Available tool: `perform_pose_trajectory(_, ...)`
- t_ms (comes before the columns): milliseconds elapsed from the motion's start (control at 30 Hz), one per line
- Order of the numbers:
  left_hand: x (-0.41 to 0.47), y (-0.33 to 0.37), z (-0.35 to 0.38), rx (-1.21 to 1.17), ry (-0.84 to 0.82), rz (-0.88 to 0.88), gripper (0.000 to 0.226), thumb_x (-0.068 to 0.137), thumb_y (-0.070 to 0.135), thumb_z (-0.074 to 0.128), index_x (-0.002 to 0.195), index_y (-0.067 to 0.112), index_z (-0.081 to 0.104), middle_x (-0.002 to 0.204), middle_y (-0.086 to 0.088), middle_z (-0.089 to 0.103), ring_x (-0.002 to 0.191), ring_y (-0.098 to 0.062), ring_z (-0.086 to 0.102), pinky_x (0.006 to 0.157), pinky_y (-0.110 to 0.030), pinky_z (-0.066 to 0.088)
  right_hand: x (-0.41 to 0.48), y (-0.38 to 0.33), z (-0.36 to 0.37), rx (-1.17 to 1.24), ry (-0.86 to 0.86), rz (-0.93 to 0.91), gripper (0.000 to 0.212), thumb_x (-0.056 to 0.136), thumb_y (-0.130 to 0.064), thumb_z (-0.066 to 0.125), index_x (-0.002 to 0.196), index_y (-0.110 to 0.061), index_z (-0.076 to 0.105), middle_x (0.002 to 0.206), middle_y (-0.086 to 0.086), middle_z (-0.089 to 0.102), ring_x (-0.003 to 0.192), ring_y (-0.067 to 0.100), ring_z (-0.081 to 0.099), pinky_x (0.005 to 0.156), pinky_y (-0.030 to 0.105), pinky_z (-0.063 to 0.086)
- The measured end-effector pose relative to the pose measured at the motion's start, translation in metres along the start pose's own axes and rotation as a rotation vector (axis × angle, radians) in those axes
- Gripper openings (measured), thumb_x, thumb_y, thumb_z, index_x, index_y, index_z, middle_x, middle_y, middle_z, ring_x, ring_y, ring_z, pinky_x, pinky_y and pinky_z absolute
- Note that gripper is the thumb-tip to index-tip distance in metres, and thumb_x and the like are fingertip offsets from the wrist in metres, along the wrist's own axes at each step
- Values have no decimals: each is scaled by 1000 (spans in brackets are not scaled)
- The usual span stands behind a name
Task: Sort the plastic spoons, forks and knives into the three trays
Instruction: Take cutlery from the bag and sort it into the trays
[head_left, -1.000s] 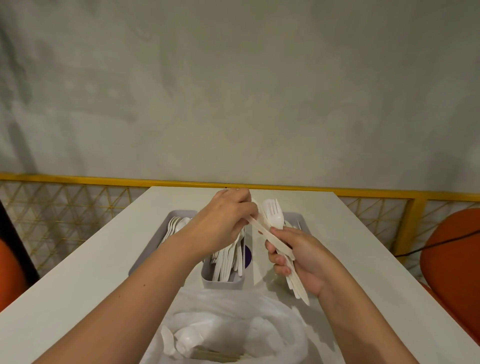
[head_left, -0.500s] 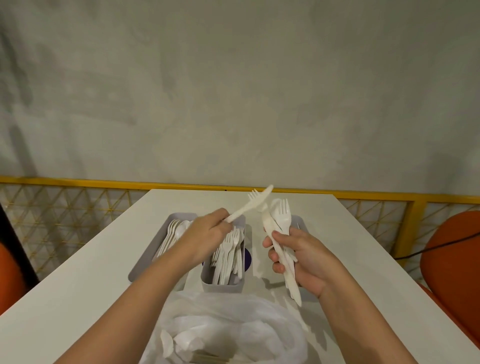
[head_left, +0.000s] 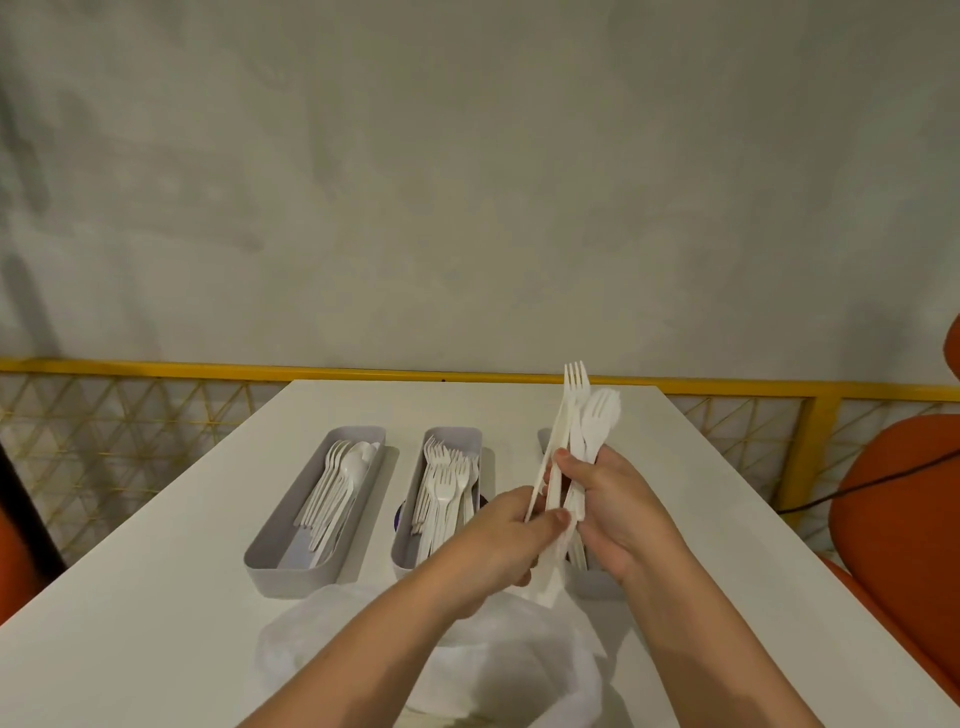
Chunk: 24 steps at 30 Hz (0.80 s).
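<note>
— Where's the cutlery we're sorting?
— Our right hand (head_left: 618, 499) grips a bunch of white plastic cutlery (head_left: 600, 421) upright, fork tines on top. Our left hand (head_left: 506, 538) pinches the lower end of one piece in it.
— And the trays?
— The left grey oblong plastic tray (head_left: 280, 566) holds spoons and the middle grey tray (head_left: 402, 558) holds forks. Our hands mostly hide the right grey tray (head_left: 597, 590). A crumpled white plastic bag (head_left: 467, 665) lies nearest us.

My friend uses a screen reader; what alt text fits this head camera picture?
A person's right hand grips a bunch of white plastic cutlery above a table while the left hand pinches one piece. Beyond stand grey trays, the middle one holding forks; a plastic bag lies nearest.
</note>
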<state>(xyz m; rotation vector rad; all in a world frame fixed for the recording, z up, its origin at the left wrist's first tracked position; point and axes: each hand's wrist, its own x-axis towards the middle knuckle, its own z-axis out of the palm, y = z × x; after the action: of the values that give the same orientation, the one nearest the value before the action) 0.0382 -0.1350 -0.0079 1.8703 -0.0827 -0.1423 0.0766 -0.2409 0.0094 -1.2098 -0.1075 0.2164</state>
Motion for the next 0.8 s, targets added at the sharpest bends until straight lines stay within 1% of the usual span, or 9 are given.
perform_pose_trajectory(67,2,1,0,-45,-22,9,24,99,20,42,77,20,50,61,6,34,49,-6,32,47,-16,29,2,-2,-4,-29,18,1,27,99,-9,42,123,-9,53,96,5,65,83,16,63,62,27,49)
perform_pose_trajectory(133,4,1,1,-76,-47,7,25,99,18,40,77,20,51,60,6,33,46,-5,31,46,-16,29,4,-4,-9,-119,41,-8,27,99,-14,41,123,-9,54,95,7,64,79,17,61,62,27,49)
perform_pose_trajectory(200,6,0,2,-74,-41,1,24,99,20,38,80,19,52,63,3,38,50,-8,33,49,-18,31,5,-6,-13,-182,68,-32,20,100,-15,41,108,-9,58,81,7,57,66,14,53,58,25,47)
perform_pose_trajectory(300,12,0,4,-118,11,-18,23,99,19,35,85,18,53,68,2,54,54,-11,38,52,-21,32,5,-11,-19,-197,129,-56,18,99,-12,40,85,-11,51,67,5,46,55,14,41,52,26,40)
perform_pose_trajectory(367,18,-1,5,-182,63,-75,19,98,15,37,85,14,52,64,0,55,52,-13,40,49,-21,33,5,-15,-24,-168,136,-74,17,99,-11,40,85,-13,50,67,4,45,50,12,38,45,23,35)
perform_pose_trajectory(467,34,-4,5,-256,134,-184,15,96,6,36,87,10,48,60,-3,45,50,-14,41,43,-21,35,5,-20,-30,-174,116,-79,16,99,-12,42,85,-14,49,64,2,42,42,8,31,35,18,28)
perform_pose_trajectory(633,70,-8,14,-116,165,-283,21,94,0,29,80,9,40,67,-6,39,50,-15,38,43,-22,33,5,-22,-33,-139,73,-58,11,99,-14,43,92,-13,52,60,0,35,36,5,26,32,17,22)
perform_pose_trajectory(733,84,-5,27,-70,148,-336,25,90,-6,23,91,5,46,63,-6,38,49,-14,35,41,-20,31,3,-23,-32,-133,69,-49,14,99,-17,42,95,-12,55,58,-1,35,37,5,26,32,16,22)
perform_pose_trajectory(800,88,-2,34,-55,154,-353,29,92,-4,23,79,6,47,60,-5,37,48,-12,33,40,-18,30,2,-24,-32,-145,74,-45,18,100,-21,41,94,-13,57,58,-1,37,38,5,26,33,17,22)
